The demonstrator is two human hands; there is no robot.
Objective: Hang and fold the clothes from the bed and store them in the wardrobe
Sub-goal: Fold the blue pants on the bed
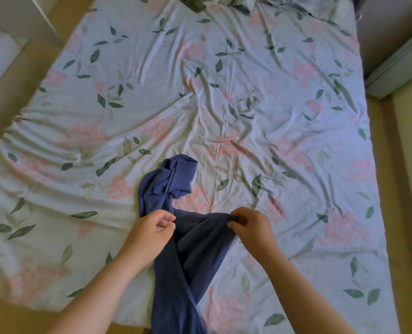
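Navy-blue soft knit garment (193,249) lay at lower centre of the frame, on the near edge of the pale floral bed sheet (224,92), with its lower part trailing off the bottom edge. The left hand (149,233) was closed, thumb against curled fingers, on the cloth's upper edge at lower centre-left; the right hand (250,227) pinched the same edge just to its right, so that a short span of fabric was held taut between them. A bunched part of the garment, seemingly a sleeve or collar, lay crumpled on the sheet just above the left hand.

The step in hand appeared to be the opening-out of one garment before folding or hanging. The next move would likely call for spreading the hands apart, finding shoulders or hem, and laying the cloth flat on the sheet.

What kind of garment this was could not be told, since twists hid its outline. A dark crumpled item (193,4) at the top centre was cut off by the frame and stayed unidentified. White furniture panels (19,18) at upper left might have belonged to the wardrobe, though this was uncertain.
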